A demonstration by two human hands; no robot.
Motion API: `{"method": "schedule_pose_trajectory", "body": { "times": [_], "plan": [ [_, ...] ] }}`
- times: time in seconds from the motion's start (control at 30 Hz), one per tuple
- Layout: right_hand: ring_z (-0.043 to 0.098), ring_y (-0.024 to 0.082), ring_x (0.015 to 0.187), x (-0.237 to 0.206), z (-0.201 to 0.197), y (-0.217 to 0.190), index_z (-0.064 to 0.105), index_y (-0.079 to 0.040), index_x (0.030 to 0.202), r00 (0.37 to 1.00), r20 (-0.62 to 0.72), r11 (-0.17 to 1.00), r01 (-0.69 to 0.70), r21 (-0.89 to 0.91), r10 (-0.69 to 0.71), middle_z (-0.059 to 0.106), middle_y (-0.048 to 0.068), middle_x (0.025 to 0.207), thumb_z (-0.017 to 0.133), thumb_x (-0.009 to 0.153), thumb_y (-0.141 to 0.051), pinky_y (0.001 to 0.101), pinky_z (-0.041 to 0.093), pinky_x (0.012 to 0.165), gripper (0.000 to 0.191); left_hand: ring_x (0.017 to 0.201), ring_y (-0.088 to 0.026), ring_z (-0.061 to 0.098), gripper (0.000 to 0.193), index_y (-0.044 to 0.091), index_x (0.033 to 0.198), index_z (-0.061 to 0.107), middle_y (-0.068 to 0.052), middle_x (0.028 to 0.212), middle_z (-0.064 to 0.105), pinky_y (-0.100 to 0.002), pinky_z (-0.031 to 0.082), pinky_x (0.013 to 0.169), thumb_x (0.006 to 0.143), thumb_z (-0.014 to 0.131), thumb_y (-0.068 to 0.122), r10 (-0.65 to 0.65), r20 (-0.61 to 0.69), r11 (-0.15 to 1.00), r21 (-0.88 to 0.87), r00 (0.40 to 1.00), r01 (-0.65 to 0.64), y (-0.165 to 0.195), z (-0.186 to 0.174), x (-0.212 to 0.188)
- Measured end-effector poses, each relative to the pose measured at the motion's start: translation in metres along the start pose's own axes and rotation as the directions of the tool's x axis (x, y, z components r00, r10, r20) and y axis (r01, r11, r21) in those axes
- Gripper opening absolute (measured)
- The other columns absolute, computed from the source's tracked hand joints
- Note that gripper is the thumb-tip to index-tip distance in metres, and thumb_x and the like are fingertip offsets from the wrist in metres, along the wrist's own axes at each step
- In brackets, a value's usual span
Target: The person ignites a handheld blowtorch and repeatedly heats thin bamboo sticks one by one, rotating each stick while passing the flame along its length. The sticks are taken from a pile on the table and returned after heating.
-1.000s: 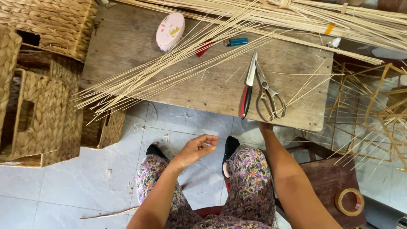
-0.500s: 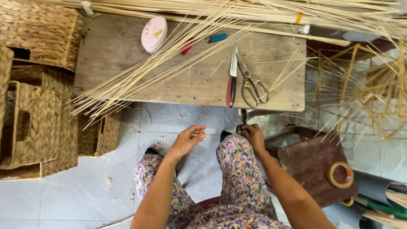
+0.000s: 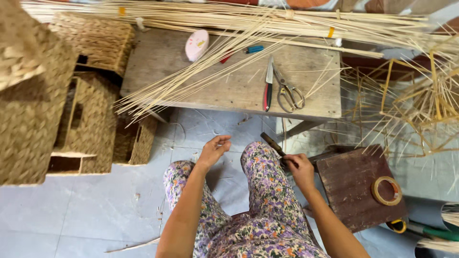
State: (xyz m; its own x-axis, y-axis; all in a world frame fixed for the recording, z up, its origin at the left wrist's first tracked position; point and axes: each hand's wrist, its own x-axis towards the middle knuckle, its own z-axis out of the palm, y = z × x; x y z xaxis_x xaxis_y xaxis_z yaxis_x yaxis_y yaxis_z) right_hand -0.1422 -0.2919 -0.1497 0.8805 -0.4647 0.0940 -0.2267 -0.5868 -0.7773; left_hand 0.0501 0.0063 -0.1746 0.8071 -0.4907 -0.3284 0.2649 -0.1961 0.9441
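Observation:
My left hand (image 3: 215, 149) hovers above the floor between my knees, fingers loosely apart and nothing visible in it. My right hand (image 3: 300, 171) rests beside my right knee, closed around a dark slim tool (image 3: 271, 142) that points up toward the wooden bench (image 3: 229, 91). On the bench lie a spread of long pale reeds (image 3: 191, 79), a pair of scissors (image 3: 289, 93) and a red-handled knife (image 3: 268, 91). My legs are in floral trousers (image 3: 267, 191).
A pink oval case (image 3: 197, 45) and a blue-tipped tool (image 3: 254, 49) lie at the bench's back. Woven baskets (image 3: 91, 119) stand at the left. A brown stool (image 3: 354, 181) with a tape roll (image 3: 386, 190) stands at the right, with reed frames (image 3: 420, 100) beyond.
My right hand has come down from the bench's front edge to my right knee and now grips the dark tool. The left hand has stayed in place. The view has shifted.

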Motion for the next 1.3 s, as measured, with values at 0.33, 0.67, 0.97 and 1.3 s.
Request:
{"method": "schedule_pose_trajectory", "body": {
  "times": [0.33, 0.67, 0.97, 1.3],
  "plan": [
    [0.045, 0.001, 0.070, -0.013, -0.094, -0.161, 0.076, -0.006, 0.112, 0.947, -0.200, 0.937, 0.290, 0.196, -0.251, 0.062, -0.002, 0.097, 0.076, 0.091, 0.004, 0.0175, 0.035, 0.060, 0.024, 0.095, -0.012, 0.069, 0.028, 0.003, 0.126, 0.068, -0.006, 0.111, 0.076, -0.027, 0.055, 0.083, 0.098, 0.066, 0.009, 0.234, -0.158, 0.945, -0.194, 0.959, -0.263, 0.029, 0.036, -0.087],
    [0.043, 0.000, 0.068, -0.039, -0.111, -0.274, 0.074, -0.004, 0.112, 0.846, -0.292, 0.819, 0.517, 0.250, -0.445, 0.065, -0.001, 0.104, 0.079, 0.090, 0.007, 0.0166, 0.031, 0.058, 0.025, 0.126, -0.037, 0.058, 0.072, 0.002, 0.148, 0.049, -0.021, 0.137, 0.058, -0.043, 0.049, 0.104, 0.085, 0.080, 0.016, 0.721, -0.093, 0.660, 0.393, 0.687, -0.640, 0.186, 0.081, -0.198],
    [0.059, 0.002, 0.081, -0.070, -0.059, -0.284, 0.072, -0.003, 0.114, 0.866, -0.155, 0.781, 0.497, 0.379, -0.476, 0.064, 0.002, 0.103, 0.074, 0.090, 0.005, 0.0166, 0.047, 0.069, 0.024, 0.107, -0.041, 0.059, 0.058, 0.000, 0.125, 0.054, -0.019, 0.114, 0.059, -0.048, 0.050, 0.091, 0.083, 0.083, 0.028, 0.697, -0.186, 0.684, 0.460, 0.692, -0.566, 0.170, 0.095, -0.205],
    [0.063, 0.006, 0.087, -0.068, -0.019, -0.228, 0.062, 0.002, 0.123, 0.899, -0.026, 0.789, 0.398, 0.468, -0.438, 0.066, 0.005, 0.104, 0.073, 0.086, 0.003, 0.0176, 0.051, 0.072, 0.039, 0.106, -0.038, 0.061, 0.041, 0.002, 0.110, 0.057, -0.017, 0.108, 0.060, -0.045, 0.050, 0.092, 0.084, 0.080, 0.023, 0.668, -0.108, 0.704, 0.415, 0.737, -0.577, 0.121, 0.067, -0.176]
  ]
}}
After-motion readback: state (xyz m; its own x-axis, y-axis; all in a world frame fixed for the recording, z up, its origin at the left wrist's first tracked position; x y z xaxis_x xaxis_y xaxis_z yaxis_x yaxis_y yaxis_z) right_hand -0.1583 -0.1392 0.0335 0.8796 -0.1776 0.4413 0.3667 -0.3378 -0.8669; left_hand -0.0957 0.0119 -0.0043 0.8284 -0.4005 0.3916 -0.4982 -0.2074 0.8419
